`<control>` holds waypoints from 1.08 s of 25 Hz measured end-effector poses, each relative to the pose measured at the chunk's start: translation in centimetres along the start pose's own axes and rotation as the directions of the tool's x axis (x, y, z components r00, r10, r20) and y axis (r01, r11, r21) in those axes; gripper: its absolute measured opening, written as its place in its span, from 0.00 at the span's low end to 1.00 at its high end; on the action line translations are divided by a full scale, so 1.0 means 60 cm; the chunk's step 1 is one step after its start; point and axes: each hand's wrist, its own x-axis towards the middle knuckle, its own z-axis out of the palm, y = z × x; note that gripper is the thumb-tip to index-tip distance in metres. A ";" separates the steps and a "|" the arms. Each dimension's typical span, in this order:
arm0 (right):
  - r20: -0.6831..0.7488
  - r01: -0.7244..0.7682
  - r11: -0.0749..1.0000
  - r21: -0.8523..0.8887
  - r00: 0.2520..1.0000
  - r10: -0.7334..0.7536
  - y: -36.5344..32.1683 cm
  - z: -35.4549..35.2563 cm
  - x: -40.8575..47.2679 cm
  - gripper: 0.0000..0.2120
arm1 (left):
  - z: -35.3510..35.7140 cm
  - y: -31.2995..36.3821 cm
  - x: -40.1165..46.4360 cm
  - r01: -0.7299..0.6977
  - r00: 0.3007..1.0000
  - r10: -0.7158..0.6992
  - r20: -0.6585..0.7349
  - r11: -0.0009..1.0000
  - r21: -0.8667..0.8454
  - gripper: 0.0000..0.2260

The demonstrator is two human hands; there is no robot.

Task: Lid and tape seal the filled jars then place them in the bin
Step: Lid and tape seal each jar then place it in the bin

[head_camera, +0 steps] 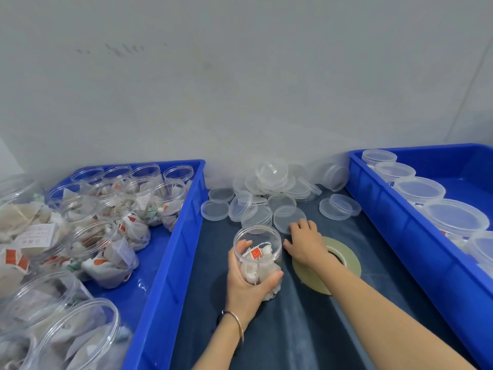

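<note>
Left hand (246, 279) grips one open jar (258, 259), center frame. Right hand (305, 243), fingers spread, touches one lid (288, 218). One tape roll (326, 265); two blue bins (170, 265).

The right forearm (373, 303) crosses over the tape roll (309, 276), hiding much of its ring and core. The left hand (248, 284) wraps the open jar (257, 252), covering its lower wall and base. Jars (53, 340) at the left bin's (165, 263) near corner run off the frame, smeared by blur. Print on the sachet labels (34, 236) is too small to read. The right bin (416, 236) is cut by the edge, its lidded jars (453, 217) partly lost.
</note>
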 end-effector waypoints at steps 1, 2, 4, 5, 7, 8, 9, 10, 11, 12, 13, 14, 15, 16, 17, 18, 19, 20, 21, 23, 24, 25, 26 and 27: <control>-0.036 -0.017 1.000 -0.020 0.999 0.017 0.003 -0.003 -0.010 0.20 | 0.000 -0.001 0.000 0.006 1.000 -0.006 0.002 1.000 -0.009 0.32; -0.041 -0.035 0.999 -0.031 0.999 0.034 0.006 -0.008 -0.019 0.19 | 0.000 -0.002 -0.001 0.012 1.000 -0.012 0.004 1.000 -0.015 0.33; -0.066 -0.043 0.999 -0.032 0.997 0.041 0.010 -0.029 -0.038 0.18 | 0.002 -0.002 -0.002 0.015 1.000 -0.015 0.005 1.000 -0.020 0.33; -0.125 -0.041 0.999 0.007 0.991 0.042 0.011 -0.045 -0.047 0.17 | 0.002 -0.004 -0.002 0.015 1.000 -0.015 0.010 1.000 -0.023 0.33; -0.265 -0.042 0.951 0.307 0.956 0.127 0.014 -0.088 -0.062 0.15 | 0.002 -0.005 -0.001 0.021 0.999 -0.020 0.035 0.999 -0.036 0.32; -0.255 -0.026 0.815 0.578 0.944 0.211 0.019 -0.110 -0.067 0.13 | 0.002 -0.005 -0.001 0.032 0.999 -0.030 0.046 0.999 -0.043 0.32; -0.175 -0.006 0.574 0.819 0.950 0.259 0.024 -0.131 -0.075 0.12 | 0.004 -0.002 -0.003 0.038 0.998 -0.036 0.053 0.998 -0.046 0.32; -0.069 -0.008 0.308 0.951 0.969 0.238 0.030 -0.150 -0.087 0.10 | 0.007 0.001 -0.006 0.035 0.997 -0.032 0.067 0.998 -0.045 0.33; 0.021 -0.038 0.108 0.993 0.988 0.152 0.035 -0.165 -0.102 0.10 | 0.012 0.002 -0.010 0.031 0.996 -0.027 0.088 0.998 -0.049 0.33; 0.089 -0.089 0.010 0.996 0.995 0.039 0.036 -0.172 -0.116 0.10 | 0.019 0.004 -0.014 0.035 0.993 -0.029 0.114 0.998 -0.054 0.33; 0.129 -0.128 0.018 0.992 0.989 -0.069 0.035 -0.172 -0.130 0.12 | 0.026 0.004 -0.018 0.040 0.989 -0.032 0.142 0.998 -0.052 0.33; 0.145 -0.130 0.119 0.984 0.980 -0.136 0.030 -0.169 -0.142 0.13 | 0.034 0.003 -0.021 0.041 0.984 -0.032 0.174 0.998 -0.049 0.33; 0.143 -0.097 0.277 0.956 0.978 -0.152 0.024 -0.165 -0.149 0.13 | 0.041 0.001 -0.025 0.043 0.978 -0.033 0.204 0.998 -0.046 0.33; 0.116 -0.049 0.450 0.892 0.986 -0.123 0.019 -0.161 -0.152 0.13 | 0.047 -0.001 -0.028 0.048 0.973 -0.036 0.229 0.998 -0.049 0.33; 0.060 0.001 0.602 0.799 0.995 -0.081 0.015 -0.160 -0.151 0.12 | 0.050 -0.003 -0.031 0.052 0.969 -0.037 0.245 0.997 -0.056 0.33; -0.014 0.061 0.723 0.688 0.997 -0.071 0.010 -0.163 -0.151 0.13 | 0.052 -0.004 -0.032 0.053 0.968 -0.036 0.249 0.997 -0.061 0.33; -0.082 0.129 0.805 0.579 0.992 -0.100 0.004 -0.167 -0.154 0.15 | 0.054 -0.004 -0.033 0.050 0.970 -0.036 0.241 0.997 -0.053 0.33; -0.119 0.198 0.851 0.486 0.980 -0.160 -0.004 -0.169 -0.157 0.17 | 0.054 -0.004 -0.032 0.053 0.973 -0.043 0.226 0.998 -0.040 0.33; -0.120 0.268 0.869 0.416 0.963 -0.240 -0.014 -0.167 -0.164 0.18 | 0.054 -0.003 -0.031 0.056 0.975 -0.051 0.218 0.998 -0.015 0.34; -0.090 0.391 0.894 0.219 0.920 -0.381 -0.042 -0.144 -0.185 0.21 | 0.054 -0.009 -0.028 0.046 0.974 -0.054 0.222 0.998 0.040 0.32; -0.111 0.401 0.913 0.079 0.913 -0.392 -0.055 -0.128 -0.197 0.25 | 0.054 -0.011 -0.027 0.029 0.977 -0.045 0.208 0.996 0.080 0.31; -0.173 0.390 0.920 -0.032 0.905 -0.389 -0.063 -0.118 -0.207 0.29 | 0.054 -0.008 -0.027 0.030 0.981 -0.051 0.188 0.993 0.114 0.31; -0.249 0.384 0.920 -0.074 0.886 -0.390 -0.066 -0.114 -0.212 0.29 | 0.054 -0.006 -0.028 0.036 0.981 -0.061 0.185 0.990 0.135 0.31; -0.329 0.408 0.911 -0.062 0.853 -0.405 -0.062 -0.110 -0.213 0.27 | 0.055 -0.008 -0.027 0.017 0.980 -0.046 0.195 0.989 0.148 0.31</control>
